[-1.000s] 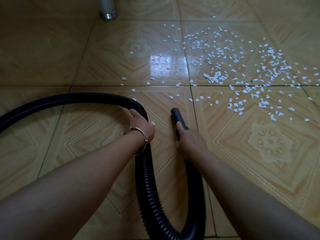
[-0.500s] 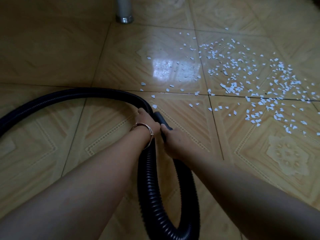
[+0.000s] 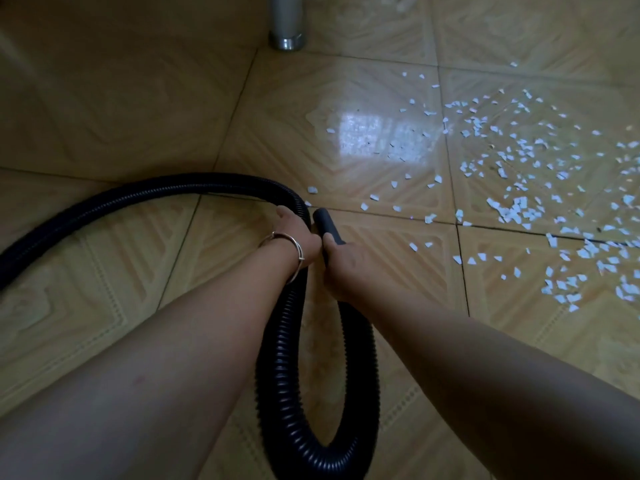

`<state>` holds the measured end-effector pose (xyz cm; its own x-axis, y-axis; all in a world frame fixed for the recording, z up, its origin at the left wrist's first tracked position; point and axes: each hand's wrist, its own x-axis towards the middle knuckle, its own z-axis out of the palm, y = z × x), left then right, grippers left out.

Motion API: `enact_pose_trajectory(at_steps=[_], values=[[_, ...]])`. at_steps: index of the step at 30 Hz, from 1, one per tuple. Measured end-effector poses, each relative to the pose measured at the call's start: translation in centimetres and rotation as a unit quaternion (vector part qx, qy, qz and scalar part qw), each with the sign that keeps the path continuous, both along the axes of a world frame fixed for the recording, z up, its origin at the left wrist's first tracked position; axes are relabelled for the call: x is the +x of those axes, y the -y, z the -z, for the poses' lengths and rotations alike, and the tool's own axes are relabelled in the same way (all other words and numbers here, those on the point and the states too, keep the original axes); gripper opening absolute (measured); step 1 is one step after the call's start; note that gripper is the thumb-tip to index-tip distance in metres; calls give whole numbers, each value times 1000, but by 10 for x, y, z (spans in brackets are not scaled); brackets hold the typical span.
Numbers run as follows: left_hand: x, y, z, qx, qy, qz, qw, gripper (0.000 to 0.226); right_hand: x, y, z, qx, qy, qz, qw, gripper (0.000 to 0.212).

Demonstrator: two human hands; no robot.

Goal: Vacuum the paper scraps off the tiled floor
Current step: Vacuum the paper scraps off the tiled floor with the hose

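Observation:
A black ribbed vacuum hose (image 3: 145, 194) loops across the tiled floor (image 3: 121, 109) from the left, bends down under my arms and curls back up. My right hand (image 3: 346, 263) grips its smooth dark nozzle end (image 3: 323, 221), whose tip points up and away, just short of the nearest scraps. My left hand (image 3: 296, 233), with a thin bangle on the wrist, grips the hose bend right beside the nozzle. Several small white paper scraps (image 3: 512, 209) lie scattered over the tiles to the right and ahead.
A round metal leg (image 3: 286, 26) stands at the top, ahead of my hands. A bright window reflection (image 3: 377, 140) shines on the tile ahead. Dark grout lines cross the patterned tan tiles.
My right hand has drawn the nozzle leftward until it sits beside my left hand on the hose bend. The view has shifted left, so the scraps now lie farther right.

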<state>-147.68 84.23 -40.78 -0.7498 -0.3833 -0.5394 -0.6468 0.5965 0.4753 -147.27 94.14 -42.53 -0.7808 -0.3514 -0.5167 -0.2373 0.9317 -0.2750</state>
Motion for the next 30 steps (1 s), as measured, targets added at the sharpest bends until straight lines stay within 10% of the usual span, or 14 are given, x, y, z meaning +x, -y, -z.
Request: enact_pose_trajectory(at_steps=[15, 24, 30], values=[[-49, -15, -40, -108, 86, 14, 990, 70, -62, -9, -7, -60, 74, -13, 995, 58], [-126, 15, -20, 0, 79, -17, 997, 64, -128, 6, -1, -61, 49, 72, 994, 58], [-187, 40, -11, -60, 84, 103, 989, 76, -182, 46, 2, -65, 8, 125, 990, 49]])
